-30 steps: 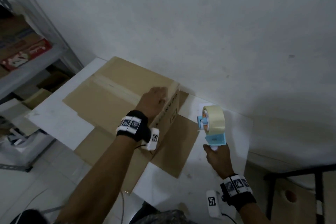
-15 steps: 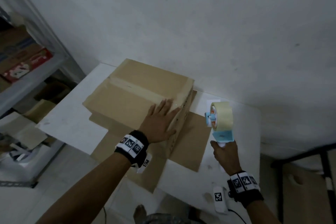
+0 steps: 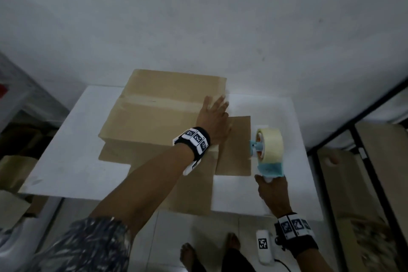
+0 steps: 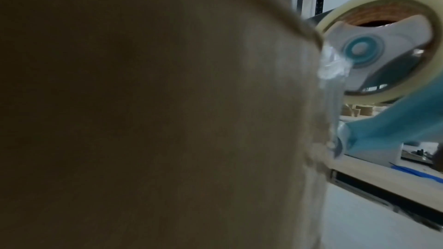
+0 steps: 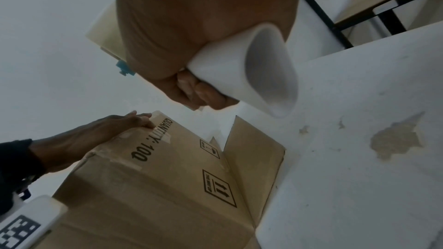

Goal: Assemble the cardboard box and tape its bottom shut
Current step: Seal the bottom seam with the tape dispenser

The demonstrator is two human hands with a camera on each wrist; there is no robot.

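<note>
The left hand (image 3: 215, 117) lies flat, fingers straight, on the box (image 3: 159, 112) by its right edge, probably smoothing tape, while the right hand (image 3: 272, 192) grips the dispenser (image 3: 268, 150) upright just right of it.

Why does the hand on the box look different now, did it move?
Yes. The left hand slid along the cardboard box's top toward the wall; its flat fingers now reach the taped centre seam at the right edge, no longer near the front corner.

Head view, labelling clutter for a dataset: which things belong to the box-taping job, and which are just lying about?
In use:
brown cardboard box, left hand flat on it
blue-and-white tape dispenser, gripped by right hand
white table

Lying about:
black-framed rack
grey shelving with cardboard
</note>
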